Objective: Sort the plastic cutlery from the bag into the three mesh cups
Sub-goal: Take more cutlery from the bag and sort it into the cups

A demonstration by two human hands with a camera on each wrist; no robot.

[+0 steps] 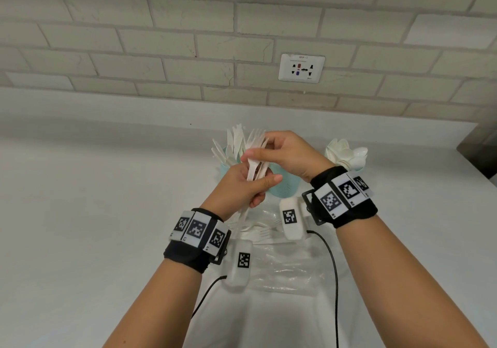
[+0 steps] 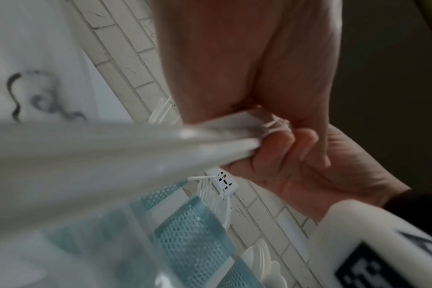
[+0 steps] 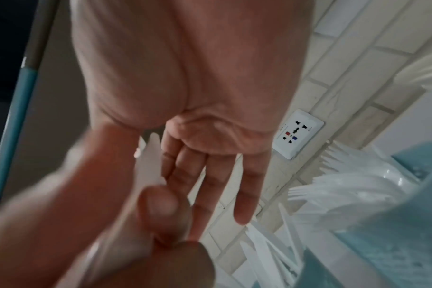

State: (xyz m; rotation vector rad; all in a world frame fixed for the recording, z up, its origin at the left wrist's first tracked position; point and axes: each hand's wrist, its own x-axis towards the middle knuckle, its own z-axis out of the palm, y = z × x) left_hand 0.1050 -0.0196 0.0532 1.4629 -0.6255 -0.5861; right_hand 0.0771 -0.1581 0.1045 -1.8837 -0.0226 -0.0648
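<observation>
Your left hand (image 1: 243, 186) grips a bundle of white plastic forks (image 1: 254, 163) by the handles, fingers and thumb curled round them, tines pointing up and away from you. The bundle is held in the air above the white countertop (image 1: 94, 186), in front of the cups. The left wrist view shows the same grip close up: curled fingers (image 2: 279, 148) closed on the blurred white handles (image 2: 111, 152).

Your right hand (image 1: 289, 154) is at the tine end of the bundle. Its fingers reach over the fork heads and touch them; in the right wrist view the fingers (image 3: 205, 175) look fairly straight, and whether they pinch a single fork you cannot tell.

Three pale blue mesh cups stand toward the back edge of the countertop, near the brick wall (image 1: 188, 38). The left cup (image 1: 224, 165) holds white plastic knives (image 1: 236, 140), upright and fanned. The middle cup (image 1: 285, 186) sits just behind your hands, its contents hidden in the head view. The right cup (image 1: 359, 169) holds white plastic spoons (image 1: 347, 152).

A clear plastic bag (image 1: 285, 261) lies flat on the countertop between your forearms, toward the near edge, with a few white forks (image 1: 262, 233) at its far end.

A white wall socket (image 1: 301, 68) sits on the wall above the cups.
</observation>
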